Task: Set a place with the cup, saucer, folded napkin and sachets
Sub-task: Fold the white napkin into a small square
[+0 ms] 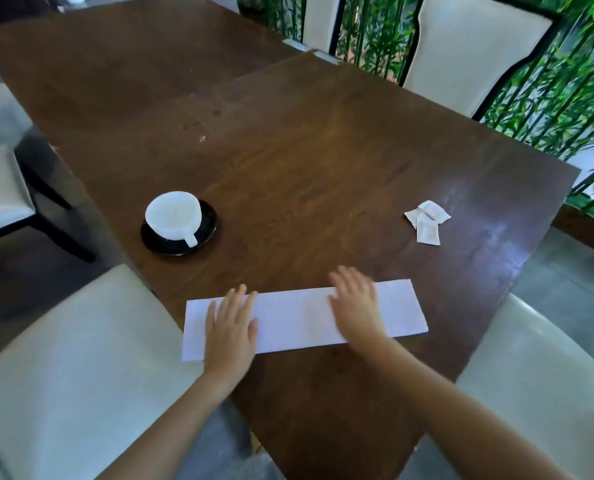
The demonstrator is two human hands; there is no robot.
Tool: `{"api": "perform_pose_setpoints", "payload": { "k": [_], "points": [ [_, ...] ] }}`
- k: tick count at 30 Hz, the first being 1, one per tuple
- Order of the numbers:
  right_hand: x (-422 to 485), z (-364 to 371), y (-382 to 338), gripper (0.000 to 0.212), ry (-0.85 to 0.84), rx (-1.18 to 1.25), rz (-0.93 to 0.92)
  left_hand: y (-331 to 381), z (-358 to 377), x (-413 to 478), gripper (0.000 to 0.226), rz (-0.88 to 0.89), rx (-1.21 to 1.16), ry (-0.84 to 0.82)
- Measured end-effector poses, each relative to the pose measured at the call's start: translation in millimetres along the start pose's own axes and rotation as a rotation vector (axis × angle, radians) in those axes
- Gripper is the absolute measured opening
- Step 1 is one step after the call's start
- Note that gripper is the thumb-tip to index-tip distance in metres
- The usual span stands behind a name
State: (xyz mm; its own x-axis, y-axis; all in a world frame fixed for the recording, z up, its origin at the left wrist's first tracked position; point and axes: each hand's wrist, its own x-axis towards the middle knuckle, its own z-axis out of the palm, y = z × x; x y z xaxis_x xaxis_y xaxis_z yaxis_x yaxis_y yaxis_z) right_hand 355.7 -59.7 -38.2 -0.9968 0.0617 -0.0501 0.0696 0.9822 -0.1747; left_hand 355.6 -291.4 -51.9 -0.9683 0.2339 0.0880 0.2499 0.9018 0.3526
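No legible text, label, brand, number or sign anywhere in view. Checked sachets (426,221) at 2 o'clock on the table: plain white faces, any print too small and blurred to read. Checked napkin (302,318) at 6 o'clock: blank white. Checked cup (173,217) and saucer (205,230) at 9 o'clock: unmarked, no logo visible.
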Motion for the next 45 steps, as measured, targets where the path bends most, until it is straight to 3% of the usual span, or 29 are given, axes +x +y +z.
{"api": "perform_pose_setpoints", "payload": {
  "k": [3,6,13,23,27,31,33,35,37,41,45],
  "points": [
    [-9,27,-55,0.052,-0.144,0.037,-0.208,7,16,-2,0.071,0.031,0.076,-0.129],
    [-14,44,-74,0.054,-0.168,0.024,-0.251,-1,25,1,0.082,0.016,0.164,-0.176],
    [-10,41,-31,0.06,-0.111,-0.007,-0.146,-6,25,5,0.069,-0.021,0.239,-0.188],
    [-17,17,85,0.06,-0.069,-0.085,0.097,-40,15,0,0.079,-0.154,0.236,-0.131],
    [-15,15,86,0.059,-0.111,-0.06,0.086,-41,13,2,0.077,-0.142,0.209,-0.154],
    [-7,8,65,0.055,-0.097,0.042,0.155,-31,8,9,0.058,-0.137,0.13,-0.096],
    [-4,12,25,0.053,-0.034,0.053,0.016,-8,12,15,0.054,-0.019,0.115,-0.077],
    [-4,23,-17,0.053,-0.079,0.054,-0.161,16,22,20,0.054,0.065,0.131,-0.143],
    [-5,35,-41,0.054,-0.126,0.013,-0.218,25,35,23,0.054,0.069,0.212,-0.187],
    [-6,39,-22,0.057,-0.107,-0.024,-0.171,1,34,21,0.063,0.02,0.232,-0.176],
    [-8,31,36,0.058,-0.057,-0.053,0.003,-41,19,14,0.067,-0.114,0.234,-0.114]
  ]
}}
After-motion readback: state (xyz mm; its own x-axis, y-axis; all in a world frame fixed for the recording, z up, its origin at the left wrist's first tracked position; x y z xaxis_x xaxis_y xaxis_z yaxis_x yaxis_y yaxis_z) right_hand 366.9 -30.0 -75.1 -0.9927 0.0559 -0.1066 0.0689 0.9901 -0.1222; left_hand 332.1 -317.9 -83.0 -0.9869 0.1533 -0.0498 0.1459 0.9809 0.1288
